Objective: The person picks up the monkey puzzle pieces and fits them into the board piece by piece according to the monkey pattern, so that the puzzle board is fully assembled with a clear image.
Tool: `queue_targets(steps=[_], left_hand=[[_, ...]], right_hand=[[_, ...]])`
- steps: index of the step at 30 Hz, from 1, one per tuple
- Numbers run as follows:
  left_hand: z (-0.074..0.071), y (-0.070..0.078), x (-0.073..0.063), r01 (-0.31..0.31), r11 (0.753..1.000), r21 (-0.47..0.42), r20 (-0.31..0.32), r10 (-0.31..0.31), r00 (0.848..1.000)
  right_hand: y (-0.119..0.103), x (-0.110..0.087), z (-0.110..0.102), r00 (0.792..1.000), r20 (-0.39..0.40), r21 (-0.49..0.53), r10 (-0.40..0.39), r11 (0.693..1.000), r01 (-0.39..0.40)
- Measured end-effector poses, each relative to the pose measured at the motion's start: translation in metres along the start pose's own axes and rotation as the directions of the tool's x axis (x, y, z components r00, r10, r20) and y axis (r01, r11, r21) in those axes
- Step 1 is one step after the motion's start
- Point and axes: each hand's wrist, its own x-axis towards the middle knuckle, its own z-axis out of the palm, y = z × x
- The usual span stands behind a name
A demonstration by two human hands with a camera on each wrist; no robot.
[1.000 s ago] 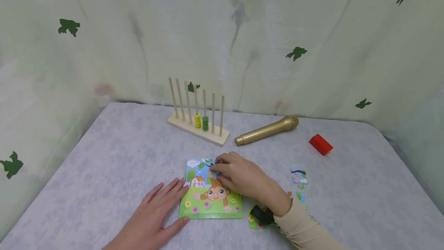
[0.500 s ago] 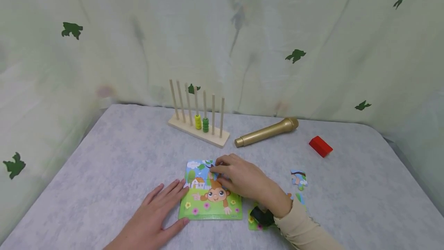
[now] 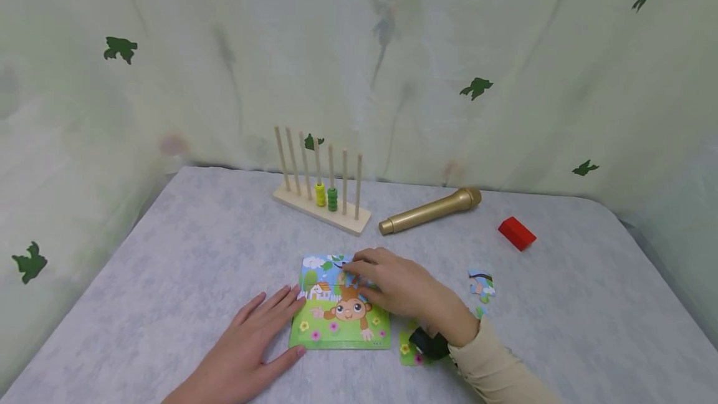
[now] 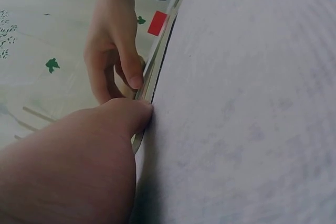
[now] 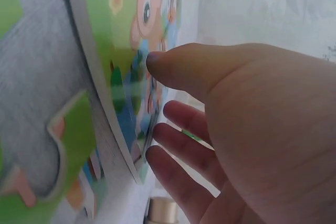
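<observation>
A monkey jigsaw puzzle (image 3: 336, 336) lies flat in its tray in front of me. My left hand (image 3: 247, 341) rests along its left edge, fingers straight and thumb at the lower corner. Over the upper right part of the picture, my right hand (image 3: 406, 288) holds a puzzle piece (image 5: 150, 139) between thumb and fingertips, low against the board; the hand hides most of that piece in the head view. Beside the tray lies a loose green piece (image 3: 408, 351), partly covered by the right wrist's black camera. Another loose piece (image 3: 481, 285) shows a branch on blue.
Behind the puzzle stands a wooden peg rack (image 3: 348, 224) with yellow and green beads. A gold toy microphone (image 3: 432, 211) lies to its right, and a red block (image 3: 517, 234) sits farther right. A pale leaf-print curtain (image 3: 280, 48) hangs behind the table.
My right hand and wrist have shifted slightly to the right over the board, and the forearm now covers more of the loose pieces. The left hand stays at the tray's edge.
</observation>
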Motion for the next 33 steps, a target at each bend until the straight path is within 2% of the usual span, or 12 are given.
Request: queue_targets(steps=[9, 16, 21, 29, 33], left_hand=[[0.003, 0.001, 0.000, 0.039, 0.999, -0.013, 0.018, -0.039, 0.999], [0.004, 0.003, 0.002, 0.030, 0.999, -0.013, 0.023, -0.030, 0.999], [0.002, 0.004, 0.001, 0.034, 0.999, -0.022, 0.049, -0.033, 0.998], [-0.004, 0.003, -0.001, 0.028, 0.999, -0.024, 0.047, -0.027, 0.999], [-0.004, 0.002, -0.002, 0.012, 0.999, -0.030, 0.052, -0.010, 0.999]], right_hand=[[0.009, -0.009, -0.017, 1.000, -0.002, -0.018, 0.008, 1.000, -0.008], [0.023, -0.022, -0.035, 0.998, -0.046, 0.037, 0.034, 0.999, -0.032], [0.029, -0.032, -0.042, 0.995, -0.077, 0.060, 0.066, 0.996, -0.061], [0.037, -0.056, -0.053, 0.981, -0.163, 0.029, 0.101, 0.995, -0.098], [0.046, -0.073, -0.058, 0.967, -0.203, 0.032, 0.152, 0.988, -0.148]])
